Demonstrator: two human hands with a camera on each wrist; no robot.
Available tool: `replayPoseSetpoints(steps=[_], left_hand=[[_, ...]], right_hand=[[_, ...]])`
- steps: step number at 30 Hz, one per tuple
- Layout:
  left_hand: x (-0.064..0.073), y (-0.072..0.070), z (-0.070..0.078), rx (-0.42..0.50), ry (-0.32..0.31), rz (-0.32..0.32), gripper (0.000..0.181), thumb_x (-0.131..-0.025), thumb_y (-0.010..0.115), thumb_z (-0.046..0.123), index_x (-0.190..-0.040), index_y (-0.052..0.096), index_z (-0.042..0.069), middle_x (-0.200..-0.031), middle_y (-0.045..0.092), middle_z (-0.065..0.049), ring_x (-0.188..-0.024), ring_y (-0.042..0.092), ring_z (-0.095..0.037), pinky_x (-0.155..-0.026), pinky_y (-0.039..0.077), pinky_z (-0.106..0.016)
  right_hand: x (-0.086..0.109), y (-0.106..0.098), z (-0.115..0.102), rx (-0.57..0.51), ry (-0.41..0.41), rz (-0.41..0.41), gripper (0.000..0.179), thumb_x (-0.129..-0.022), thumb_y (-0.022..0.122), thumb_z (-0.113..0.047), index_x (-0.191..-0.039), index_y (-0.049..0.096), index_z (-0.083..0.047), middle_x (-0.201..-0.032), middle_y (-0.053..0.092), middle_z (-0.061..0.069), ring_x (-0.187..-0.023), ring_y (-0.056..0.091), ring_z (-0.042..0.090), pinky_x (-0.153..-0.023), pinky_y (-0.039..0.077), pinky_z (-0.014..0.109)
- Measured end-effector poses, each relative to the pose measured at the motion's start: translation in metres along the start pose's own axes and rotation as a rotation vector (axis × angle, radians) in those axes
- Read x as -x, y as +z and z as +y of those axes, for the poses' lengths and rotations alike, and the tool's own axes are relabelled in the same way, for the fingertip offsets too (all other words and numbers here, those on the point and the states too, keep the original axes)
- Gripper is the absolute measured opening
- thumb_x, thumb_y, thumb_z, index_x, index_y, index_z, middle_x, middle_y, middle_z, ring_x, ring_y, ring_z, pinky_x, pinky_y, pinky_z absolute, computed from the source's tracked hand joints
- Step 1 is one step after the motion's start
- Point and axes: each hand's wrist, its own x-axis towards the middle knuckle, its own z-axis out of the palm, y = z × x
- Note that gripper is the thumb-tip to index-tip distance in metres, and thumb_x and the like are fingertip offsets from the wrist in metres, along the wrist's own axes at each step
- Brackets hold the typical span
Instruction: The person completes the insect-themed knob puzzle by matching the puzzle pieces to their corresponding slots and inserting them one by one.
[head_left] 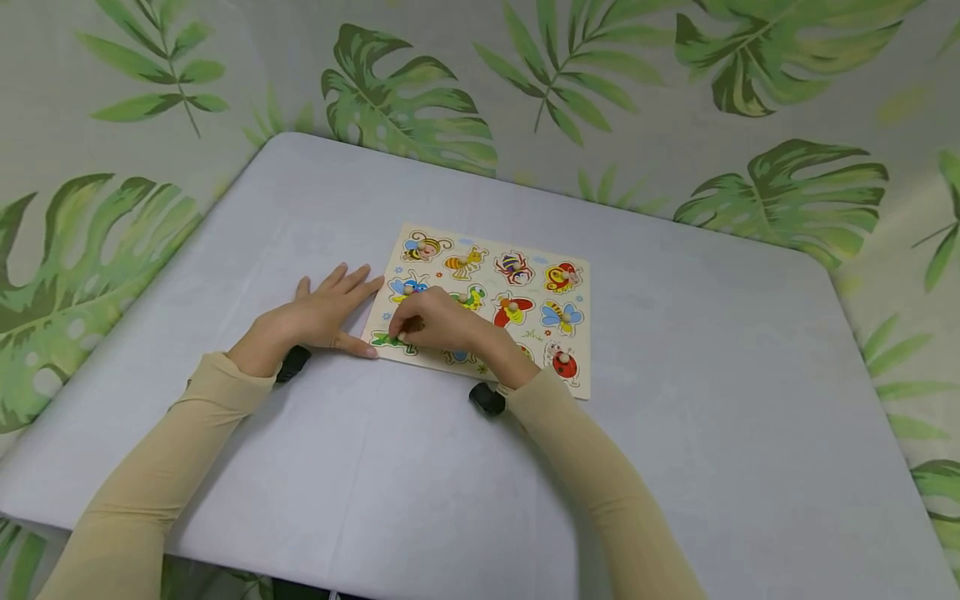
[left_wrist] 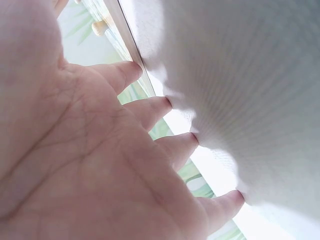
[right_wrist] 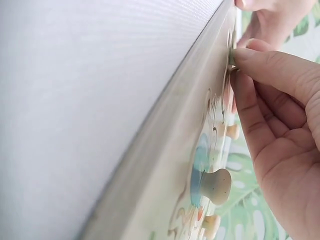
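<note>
A wooden knob puzzle board (head_left: pixel 491 243) with colourful insect pieces lies flat on the table, slightly turned. At its lower left corner, the thumb and forefinger of my right hand (head_left: pixel 442 322) pinch a green insect puzzle piece (head_left: pixel 384 339) by its knob, and the piece lies at its place on the board. My left hand (head_left: pixel 326 312) is spread flat beside the board's left edge, its thumb at the near corner and its fingertips on the cloth. In the right wrist view, a blue piece's knob (right_wrist: pixel 216 186) stands up nearer the camera. My right hand and forearm hide some pieces.
The table (head_left: pixel 720 400) wears a white cloth, and its far edge meets a leaf-printed backdrop (head_left: pixel 420 100). A ladybird piece (head_left: pixel 564 363) sits at the board's lower right. Black wrist cameras (head_left: pixel 487 400) hang under both wrists, close to the cloth.
</note>
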Motion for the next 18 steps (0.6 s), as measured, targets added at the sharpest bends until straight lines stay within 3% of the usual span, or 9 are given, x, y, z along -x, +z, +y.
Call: replayPoseSetpoints(steps=[18], left_hand=[[0.0002,-0.0019,-0.0011,-0.006,-0.002,-0.014,0.11,-0.07,0.068,0.064,-0.152,0.011,0.018,-0.16,0.002,-0.016,-0.145,-0.005,-0.044,-0.103,0.002,-0.077]], right_hand=[[0.0061,-0.0028,0.0008,-0.069,0.085,0.029,0.015,-0.087,0.064,-0.01,-0.1,0.071,-0.008,-0.095,0.069,0.003,-0.083,0.061,0.009,-0.076,0.049,0.014]])
